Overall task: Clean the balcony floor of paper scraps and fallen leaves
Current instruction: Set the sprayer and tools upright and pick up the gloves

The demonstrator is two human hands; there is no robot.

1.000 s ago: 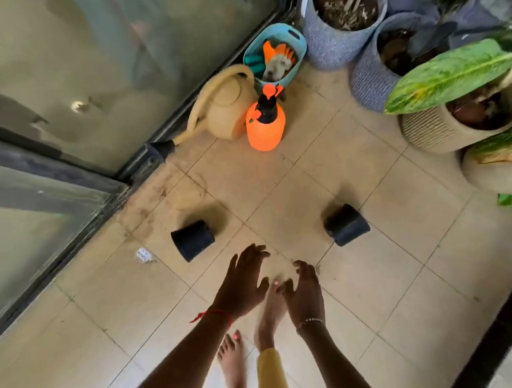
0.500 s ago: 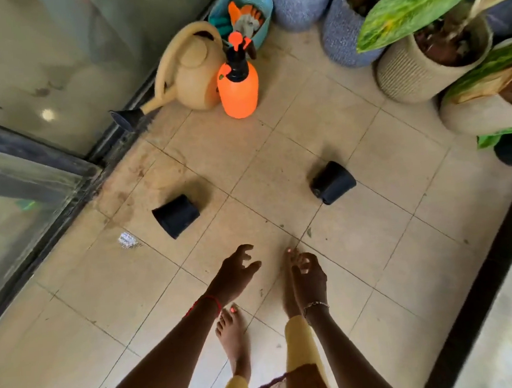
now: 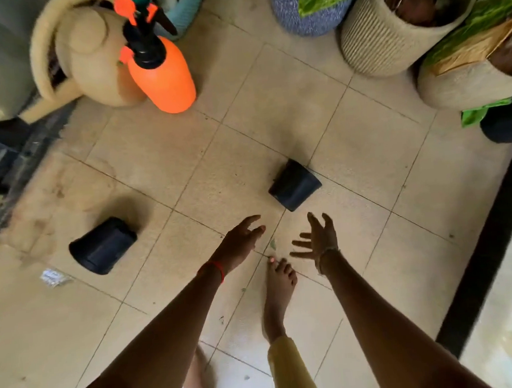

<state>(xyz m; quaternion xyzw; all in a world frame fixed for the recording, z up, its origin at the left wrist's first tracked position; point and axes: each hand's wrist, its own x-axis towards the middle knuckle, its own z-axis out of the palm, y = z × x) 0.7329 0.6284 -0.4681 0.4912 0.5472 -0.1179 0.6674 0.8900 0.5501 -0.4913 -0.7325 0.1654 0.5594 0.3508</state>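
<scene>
Left hand [image 3: 241,240] and right hand [image 3: 320,238] stretch out, both spread wide, holding nothing. A tiny green leaf scrap [image 3: 272,243] lies between them. Gathering it comes next, and probably needs a fingertip pinch.

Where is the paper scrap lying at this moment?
Head view, far left: the paper scrap lies flat on the tiled floor, just lower left of the left-hand tipped black pot and not far from the door track.
</scene>
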